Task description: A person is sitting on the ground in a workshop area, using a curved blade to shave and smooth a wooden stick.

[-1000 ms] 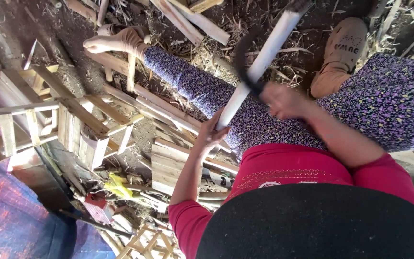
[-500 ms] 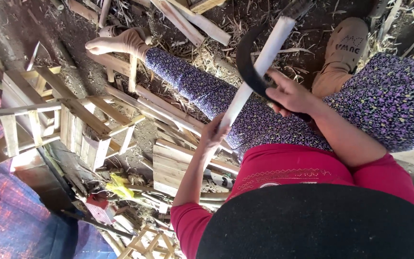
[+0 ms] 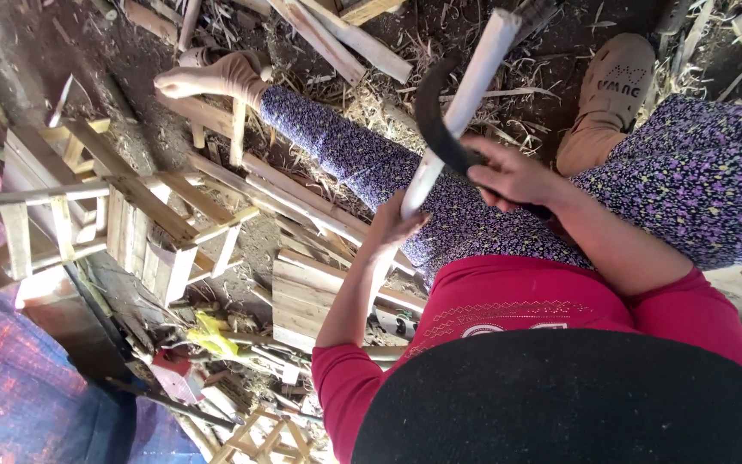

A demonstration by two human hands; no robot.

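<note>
Dirt floor (image 3: 88, 60) — wood offcuts (image 3: 337, 34), straw (image 3: 388, 103), small slatted crates (image 3: 139, 232)

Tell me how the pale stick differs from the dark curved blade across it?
The stick is pale, straight and long; the blade is dark, curved and shorter. The left hand grips the stick's lower end; the right hand holds the blade by its handle. Both are raised above the lap.
</note>
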